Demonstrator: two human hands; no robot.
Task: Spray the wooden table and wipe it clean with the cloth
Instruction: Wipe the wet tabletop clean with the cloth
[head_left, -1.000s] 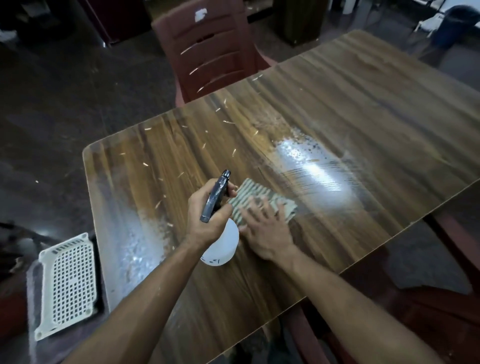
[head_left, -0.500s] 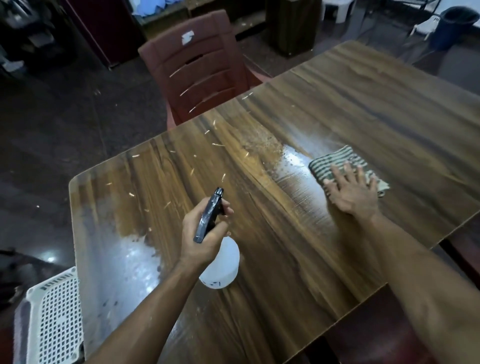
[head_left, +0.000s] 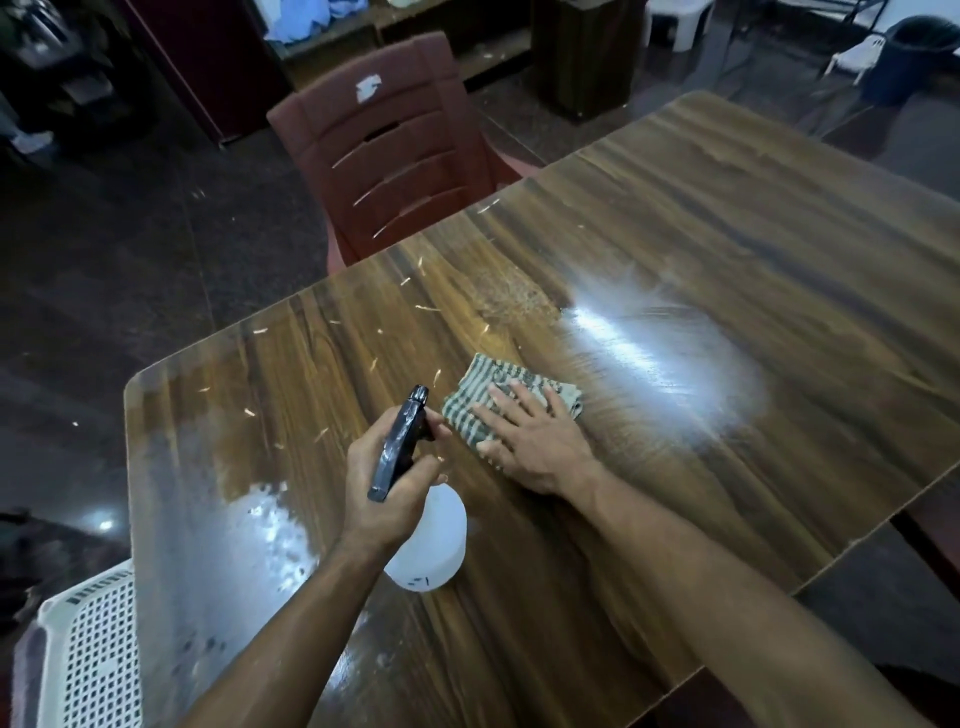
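Note:
The wooden table fills the view, with wet shiny patches at its middle and near-left corner. My left hand grips a spray bottle with a white body and a dark trigger head, held just above the table. Right beside it, my right hand presses flat with straight fingers on a green-and-white striped cloth lying on the table. Small pale flecks of debris are scattered over the far-left part of the top.
A dark red plastic chair stands at the table's far side. A white perforated basket sits by the near-left corner. A dark bin and a white stool stand far back right. The floor around is dark.
My right hand has slid the cloth back left across the wet patch, from the table's right side to next to the spray bottle. The left hand keeps the bottle in about the same place.

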